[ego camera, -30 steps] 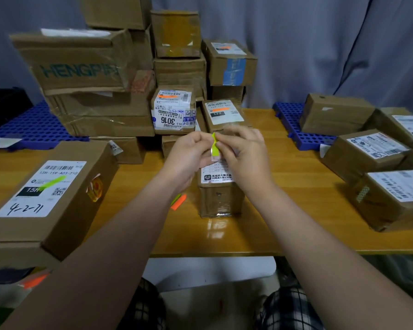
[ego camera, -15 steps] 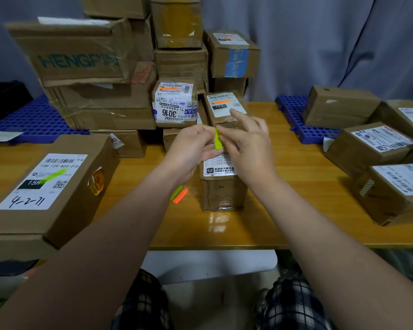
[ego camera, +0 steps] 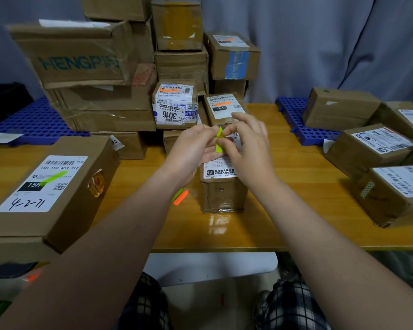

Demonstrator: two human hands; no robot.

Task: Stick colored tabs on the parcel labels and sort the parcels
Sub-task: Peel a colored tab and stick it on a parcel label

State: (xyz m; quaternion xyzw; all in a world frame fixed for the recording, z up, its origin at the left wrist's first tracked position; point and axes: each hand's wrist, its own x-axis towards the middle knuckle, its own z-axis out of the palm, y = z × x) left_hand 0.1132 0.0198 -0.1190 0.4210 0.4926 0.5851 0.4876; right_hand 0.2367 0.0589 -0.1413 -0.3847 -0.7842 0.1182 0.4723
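Seen from a person's head, looking down at a wooden desk crowded with cardboard parcels. At the centre, the left hand and right hand are drawn together, fingertips of both pinching a small green tab held upright between them. They hover just above a small parcel standing directly in front of the person, probably so the tab can go straight down onto its white label. That label carries Chinese print too small to read.

Just left of this parcel, at seven o'clock from it, spare tabs in orange and green lie on the desk, within easy reach.

At nine o'clock a large flat parcel has a label reading "15H-159-A03-210", a black block "15H", and handwritten "4-2-71". A green strip already crosses it, so it looks sorted.

At twelve o'clock, a stack rises against a grey curtain. One box shows "HENGPI" in teal letters. A parcel marked "3016" and another marked "122" both carry orange tabs, apparently grouped by colour.

At three o'clock, several parcels show no coloured tabs that I can see. They appear to be waiting their turn, beside a blue plastic pallet.
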